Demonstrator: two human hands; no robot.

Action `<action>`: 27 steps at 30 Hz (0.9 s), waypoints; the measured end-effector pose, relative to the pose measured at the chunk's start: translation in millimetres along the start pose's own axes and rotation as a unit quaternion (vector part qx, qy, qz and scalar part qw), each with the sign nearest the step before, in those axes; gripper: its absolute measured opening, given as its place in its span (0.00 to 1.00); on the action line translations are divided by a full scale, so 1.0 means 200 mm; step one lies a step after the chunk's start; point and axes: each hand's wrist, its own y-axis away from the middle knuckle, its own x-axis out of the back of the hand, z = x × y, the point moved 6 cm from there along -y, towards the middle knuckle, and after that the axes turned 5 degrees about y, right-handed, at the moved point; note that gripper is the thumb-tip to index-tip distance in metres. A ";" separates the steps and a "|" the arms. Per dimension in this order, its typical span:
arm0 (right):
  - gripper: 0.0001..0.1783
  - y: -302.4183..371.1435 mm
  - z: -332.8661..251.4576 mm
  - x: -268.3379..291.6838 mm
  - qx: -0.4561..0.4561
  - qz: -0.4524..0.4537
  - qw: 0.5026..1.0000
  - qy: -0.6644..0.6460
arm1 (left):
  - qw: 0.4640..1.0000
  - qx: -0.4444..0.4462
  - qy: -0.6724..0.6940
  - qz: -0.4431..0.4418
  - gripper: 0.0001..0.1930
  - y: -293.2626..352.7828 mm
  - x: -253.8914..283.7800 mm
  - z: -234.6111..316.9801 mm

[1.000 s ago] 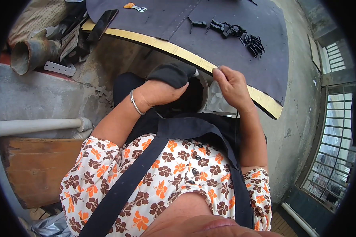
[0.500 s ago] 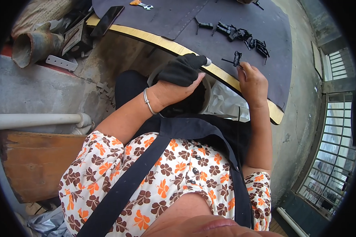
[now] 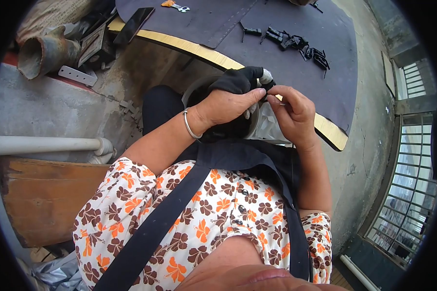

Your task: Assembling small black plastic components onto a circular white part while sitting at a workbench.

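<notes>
My left hand (image 3: 230, 94), partly covered by a black glove with whitish fingertips, is closed on a small black plastic part (image 3: 267, 86) just off the table's near edge. My right hand (image 3: 297, 112) meets it from the right, thumb and forefinger pinched at the same part. Fingers cover most of this part, so its shape is hard to make out. Farther back on the table lies a loose cluster of similar black plastic parts (image 3: 292, 42), some with thin arms sticking out. One more black part (image 3: 251, 31) lies a little left of them.
A dark mat covers the table (image 3: 218, 59), which has a yellow edge. Beneath my hands stands a round bucket (image 3: 192, 89) with dark contents. At far left are a phone (image 3: 135, 25), an orange-and-silver tool (image 3: 176, 6) and a rusty pipe piece (image 3: 46, 52).
My right hand has lifted the single black part off the mat and moved left and nearer to me. My left hand has shifted right, and both now meet at the part.
</notes>
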 end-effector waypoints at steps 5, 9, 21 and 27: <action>0.09 0.05 0.14 -0.03 -0.169 0.049 0.968 -0.179 | 0.995 0.070 -0.008 -0.073 0.14 0.04 -0.04 0.10; 0.09 0.03 0.06 -0.02 -0.156 0.049 0.970 -0.180 | 0.996 0.081 0.011 -0.032 0.10 0.04 -0.03 0.09; 0.10 0.06 0.10 -0.07 -0.181 -0.009 0.974 -0.138 | 0.997 -0.010 -0.077 -0.016 0.10 0.06 -0.02 0.08; 0.15 0.08 0.08 -0.11 -0.192 -0.047 0.980 -0.040 | 0.994 -0.027 -0.094 0.043 0.11 0.08 -0.02 0.05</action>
